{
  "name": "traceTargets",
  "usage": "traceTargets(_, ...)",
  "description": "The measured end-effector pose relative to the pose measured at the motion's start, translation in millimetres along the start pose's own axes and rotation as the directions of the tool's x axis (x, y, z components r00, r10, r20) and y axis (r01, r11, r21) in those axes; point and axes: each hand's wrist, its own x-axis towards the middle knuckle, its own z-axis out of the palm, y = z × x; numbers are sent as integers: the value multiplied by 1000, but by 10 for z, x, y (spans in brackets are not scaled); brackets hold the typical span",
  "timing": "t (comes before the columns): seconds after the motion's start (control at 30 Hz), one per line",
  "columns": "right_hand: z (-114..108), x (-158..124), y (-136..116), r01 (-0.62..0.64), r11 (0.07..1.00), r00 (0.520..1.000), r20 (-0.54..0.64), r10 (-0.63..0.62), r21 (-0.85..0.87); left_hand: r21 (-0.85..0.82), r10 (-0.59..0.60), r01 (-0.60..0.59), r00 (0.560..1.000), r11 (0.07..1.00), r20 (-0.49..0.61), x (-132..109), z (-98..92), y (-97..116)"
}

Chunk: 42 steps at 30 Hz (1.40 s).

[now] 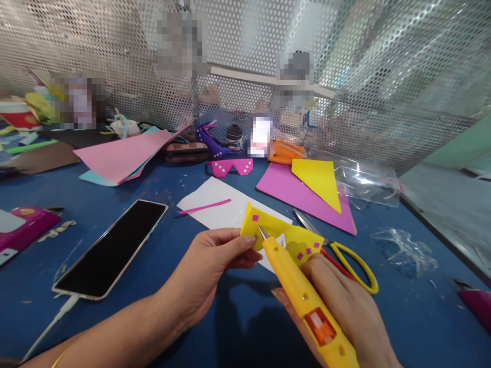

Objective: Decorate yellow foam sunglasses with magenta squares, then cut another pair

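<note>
My left hand (224,254) pinches the left end of a yellow paper glasses cutout (282,225) between thumb and fingers. Small pink squares are stuck near both ends of the cutout. In my right hand (337,291) is a yellow hot glue gun (295,286), its metal tip over the cutout's left part, close to my left thumb; whether it touches cannot be made out. An orange part shows through a window in its body. Behind the cutout lie a white sheet (215,194) with a pink paper strip (207,206) and scissors (355,266) with yellow and red handles.
Finished-looking pink paper glasses (232,167) stand farther back. A phone (115,248) on a cable lies left, below pink paper sheets (123,151). Purple paper (299,191) and a yellow piece (324,176) lie right, near clear plastic (368,179). A perforated metal screen (245,41) borders the table.
</note>
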Motion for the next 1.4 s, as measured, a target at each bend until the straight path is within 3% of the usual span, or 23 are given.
traceTargets(0.93, -2, 29, -37, 40, 999, 999, 12, -40, 15, 86, 22, -23, 1000, 996, 4, -2, -8, -16)
traceTargets(1.23, -17, -12, -49, -42, 992, 997, -65, 51, 121, 1, 6, -6, 998, 1000, -62, 6, 10, 25)
traceTargets(1.4, -23, 0, -70, -12, 988, 991, -130, 32, 152, -13, -1, 0, 998, 1000, -60, -7, 0, 18)
